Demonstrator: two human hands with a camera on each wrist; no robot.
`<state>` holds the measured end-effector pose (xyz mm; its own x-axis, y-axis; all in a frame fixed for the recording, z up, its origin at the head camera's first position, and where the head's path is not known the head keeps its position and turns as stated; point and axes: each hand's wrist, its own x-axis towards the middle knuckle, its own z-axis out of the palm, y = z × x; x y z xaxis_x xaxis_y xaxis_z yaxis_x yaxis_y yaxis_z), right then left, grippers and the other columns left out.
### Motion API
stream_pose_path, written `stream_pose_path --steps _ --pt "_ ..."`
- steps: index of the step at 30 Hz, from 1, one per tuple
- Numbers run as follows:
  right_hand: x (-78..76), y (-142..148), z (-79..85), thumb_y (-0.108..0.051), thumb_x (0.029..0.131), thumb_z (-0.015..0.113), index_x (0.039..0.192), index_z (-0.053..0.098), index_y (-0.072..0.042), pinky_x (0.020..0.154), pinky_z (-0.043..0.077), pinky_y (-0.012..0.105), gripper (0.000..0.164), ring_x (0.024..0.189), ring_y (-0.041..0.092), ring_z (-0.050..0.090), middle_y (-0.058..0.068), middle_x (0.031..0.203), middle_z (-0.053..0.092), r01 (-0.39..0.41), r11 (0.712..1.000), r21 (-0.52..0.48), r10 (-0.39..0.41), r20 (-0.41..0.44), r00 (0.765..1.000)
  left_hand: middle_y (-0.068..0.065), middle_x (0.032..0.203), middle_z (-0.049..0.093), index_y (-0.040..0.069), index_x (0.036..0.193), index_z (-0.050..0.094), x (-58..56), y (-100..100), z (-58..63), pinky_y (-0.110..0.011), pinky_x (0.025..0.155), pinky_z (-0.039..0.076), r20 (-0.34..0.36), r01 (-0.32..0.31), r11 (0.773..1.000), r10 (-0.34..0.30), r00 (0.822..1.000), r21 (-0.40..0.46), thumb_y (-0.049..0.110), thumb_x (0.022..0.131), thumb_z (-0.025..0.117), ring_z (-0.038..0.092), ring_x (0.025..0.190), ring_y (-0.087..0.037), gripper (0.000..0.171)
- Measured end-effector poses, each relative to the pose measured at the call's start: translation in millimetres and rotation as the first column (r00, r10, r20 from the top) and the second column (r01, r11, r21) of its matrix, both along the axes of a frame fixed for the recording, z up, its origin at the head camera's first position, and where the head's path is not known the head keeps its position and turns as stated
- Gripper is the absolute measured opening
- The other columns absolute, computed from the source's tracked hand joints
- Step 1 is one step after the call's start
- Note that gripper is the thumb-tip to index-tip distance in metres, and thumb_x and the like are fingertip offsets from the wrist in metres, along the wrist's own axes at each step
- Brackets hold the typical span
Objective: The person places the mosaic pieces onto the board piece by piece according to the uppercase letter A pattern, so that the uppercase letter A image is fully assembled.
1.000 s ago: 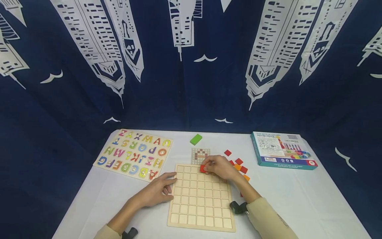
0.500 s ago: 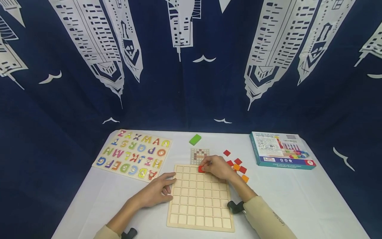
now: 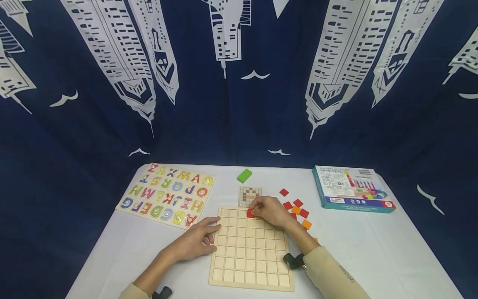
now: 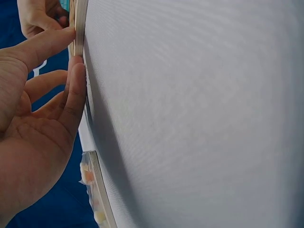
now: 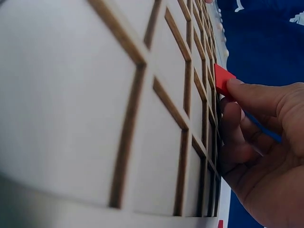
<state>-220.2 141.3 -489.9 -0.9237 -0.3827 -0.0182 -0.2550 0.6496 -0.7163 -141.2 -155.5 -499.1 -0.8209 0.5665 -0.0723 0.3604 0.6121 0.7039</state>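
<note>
A wooden grid board [image 3: 251, 252] lies flat on the white table, its cells bare where they show. My left hand [image 3: 194, 240] touches the board's left edge with extended fingertips; in the left wrist view, the thumb [image 4: 47, 45] and fingers meet that edge. At the top row, my right hand [image 3: 271, 211] pinches a red square tile [image 3: 250, 213]. The right wrist view has this red tile [image 5: 223, 80] tilted against the grid, under the thumb; whether it sits inside a cell I cannot tell. Just beyond the board lies a small pattern card [image 3: 249, 194], partly covered by the right hand.
Several loose red and orange tiles [image 3: 304, 213] are scattered right of the board, some hidden by the right forearm. An alphabet puzzle board [image 3: 168, 194] lies at the left. A green block [image 3: 244, 175] is at the back, a boxed set [image 3: 352, 189] at the back right.
My right hand has shifted slightly left along the top row with the red tile. The left hand stays at the board's edge. The head view has moved a little.
</note>
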Motion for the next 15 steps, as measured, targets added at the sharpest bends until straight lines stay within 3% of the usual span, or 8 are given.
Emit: stream_pose_path --steps 15 --pt "0.1 -1.1 2.2 -0.011 0.088 0.076 0.089 0.078 -0.016 0.078 0.051 0.033 0.005 0.081 0.012 0.058 -0.01 0.082 0.068 0.031 0.999 0.034 -0.03 -0.034 0.999 -0.011 0.156 0.038 -0.003 0.141 0.054 0.0 0.1 0.1 -0.019 0.076 0.054 0.001 0.005 1.0 -0.005 1.0 0.003 0.016 0.085 0.078 0.06 0.083 -0.001 0.064"
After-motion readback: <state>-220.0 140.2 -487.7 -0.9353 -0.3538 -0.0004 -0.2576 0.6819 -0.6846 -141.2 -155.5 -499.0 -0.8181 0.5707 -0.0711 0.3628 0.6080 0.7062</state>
